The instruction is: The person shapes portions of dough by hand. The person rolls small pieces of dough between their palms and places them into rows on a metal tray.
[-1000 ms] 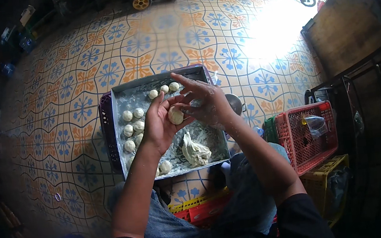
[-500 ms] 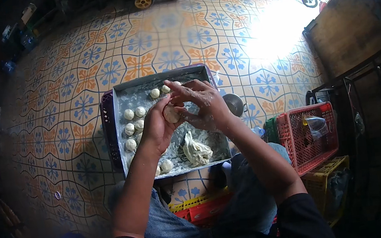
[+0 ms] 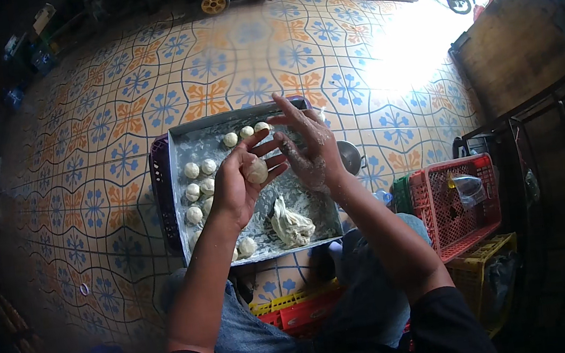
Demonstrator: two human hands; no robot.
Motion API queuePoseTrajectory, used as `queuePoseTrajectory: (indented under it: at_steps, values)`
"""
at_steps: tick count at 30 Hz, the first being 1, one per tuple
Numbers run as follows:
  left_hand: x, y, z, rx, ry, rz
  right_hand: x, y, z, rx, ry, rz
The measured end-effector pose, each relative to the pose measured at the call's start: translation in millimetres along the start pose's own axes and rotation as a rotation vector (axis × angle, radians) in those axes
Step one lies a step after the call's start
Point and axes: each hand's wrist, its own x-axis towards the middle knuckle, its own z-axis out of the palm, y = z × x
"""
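Fingers (image 3: 294, 114) of the right hand (image 3: 313, 155) extend spread, dough-flecked; the left hand (image 3: 231, 188) cradles a smooth, round dough ball (image 3: 255, 172), fingers parted, above the flour-dusted metal tray (image 3: 319, 208).

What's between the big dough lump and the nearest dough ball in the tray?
Just floury tray between the big dough lump and that dough ball, in the head view.

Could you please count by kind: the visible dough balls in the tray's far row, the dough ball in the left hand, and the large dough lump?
Far-row dough balls: 3
Held dough ball, left hand: 1
Large dough lump: 1
Total: 5
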Motion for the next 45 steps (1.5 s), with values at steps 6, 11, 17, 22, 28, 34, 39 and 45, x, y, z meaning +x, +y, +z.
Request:
queuePoseTrajectory:
  at_steps: [6,11,17,22,28,34,39,45]
  values:
    - [3,-23,-15,-0.121,-0.019,0.020,-15,-13,28,-0.100,0.000,-0.194]
    - [-2,-25,-15,-0.207,-0.078,-0.094,-31,12,49,-0.093,-0.133,-0.251]
    - [-1,-55,-7,0.572,-0.060,0.153,-19,30,52,1.102,0.005,0.779]
    - [-3,-58,-5,1.709,0.213,0.664,-33,9,58,1.841,-0.161,0.934]
    - [15,-29,-11,1.770,0.218,0.841,-51,-22,66,1.848,-0.094,1.196]
    - [-11,-51,15,1.495,-0.223,0.939,-32,-7,34,1.820,-0.237,0.932]
    - [1,-34,2,1.465,-0.255,0.967,-46,-5,54,1.980,-0.142,0.805]
    - [9,-32,-18,1.500,0.132,0.703,-43,-13,65,1.836,-0.174,1.138]
